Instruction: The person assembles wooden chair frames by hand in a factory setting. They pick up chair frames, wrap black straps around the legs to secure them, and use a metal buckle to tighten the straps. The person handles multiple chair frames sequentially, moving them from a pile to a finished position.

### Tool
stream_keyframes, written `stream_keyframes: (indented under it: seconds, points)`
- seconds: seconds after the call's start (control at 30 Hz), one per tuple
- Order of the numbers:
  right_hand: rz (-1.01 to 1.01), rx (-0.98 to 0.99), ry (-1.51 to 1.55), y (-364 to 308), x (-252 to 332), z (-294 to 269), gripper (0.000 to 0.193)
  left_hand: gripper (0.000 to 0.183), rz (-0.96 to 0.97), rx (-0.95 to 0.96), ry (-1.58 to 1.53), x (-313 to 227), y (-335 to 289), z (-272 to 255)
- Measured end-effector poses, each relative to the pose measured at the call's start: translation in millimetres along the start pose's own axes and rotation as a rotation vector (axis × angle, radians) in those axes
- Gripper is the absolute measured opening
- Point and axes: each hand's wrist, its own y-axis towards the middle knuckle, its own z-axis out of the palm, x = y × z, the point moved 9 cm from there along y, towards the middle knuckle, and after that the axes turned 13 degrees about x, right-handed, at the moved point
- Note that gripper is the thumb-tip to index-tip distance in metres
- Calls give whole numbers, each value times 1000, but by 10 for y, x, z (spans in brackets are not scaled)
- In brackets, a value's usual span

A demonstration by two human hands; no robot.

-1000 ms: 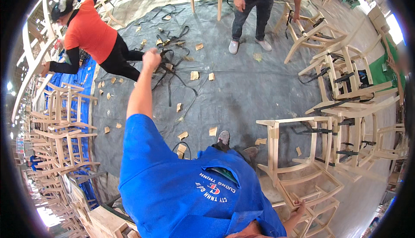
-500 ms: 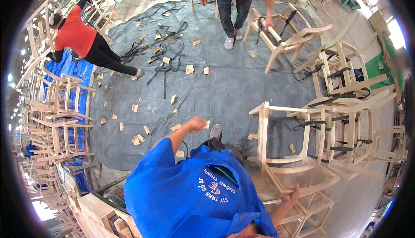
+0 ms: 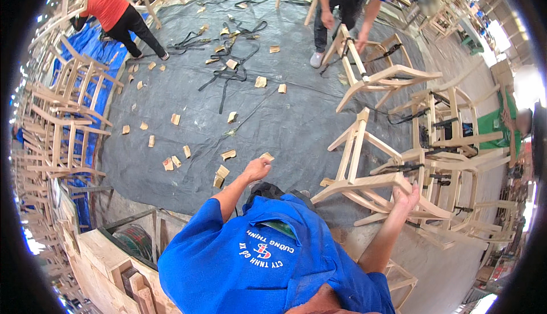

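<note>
My right hand point(image 3: 405, 196) is wrapped round the end of a pale bare-wood chair frame point(image 3: 364, 182), at the right of my body. The frame is tilted, with its legs pointing away from me over the dark sheet. My left hand point(image 3: 257, 169) is in front of my body with its fingers curled, and nothing shows in it. Just beyond its fingers a small tan block point(image 3: 267, 157) appears to lie on the sheet. The underside of the left hand's grip is hidden.
Strapped chair frames point(image 3: 447, 126) stand at the right, stacked chairs point(image 3: 62, 137) at the left. Tan blocks and black straps point(image 3: 233, 74) lie on the dark sheet point(image 3: 188, 103). A co-worker in blue point(image 3: 347, 0) bends over another chair frame point(image 3: 393, 77); a person in orange point(image 3: 105, 3) is far left.
The chair frame in my right hand has tipped over, its legs now pointing away from me. The co-worker in blue has bent down, both hands at the other chair. The person in orange has straightened.
</note>
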Motion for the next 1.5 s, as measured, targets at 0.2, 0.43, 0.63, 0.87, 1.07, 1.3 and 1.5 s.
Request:
stream_keyframes:
  seconds: [0.2, 0.43, 0.63, 0.87, 1.07, 1.3, 1.5]
  points:
    - [-10, 52, -108, 328, -702, 1010, 36, 39, -301, -133, -151, 1592, -971, -518]
    - [-1, 193, 101, 260, -1371, 1460, 37, 36, -460, -120, -282, 2325, -1666, -768]
    - [121, 214, 463, 27, -1894, 1365, 29, 36, -226, 0, -381, 1493, -976, -755]
    - [4, 192, 437, -95, -2366, 1597, 36, 59, 593, 613, -400, -1382, -407, 376]
    - [211, 68, 572, -354, -2720, 1786, 59, 58, 894, 906, -896, -2987, -815, 1389]
    - [151, 181, 579, -290, -2435, 1935, 76, 33, 767, 506, -794, -3772, -540, 1521]
    - [133, 172, 263, -341, -1787, 1747, 61, 36, 767, 648, -803, -4215, -529, 1940]
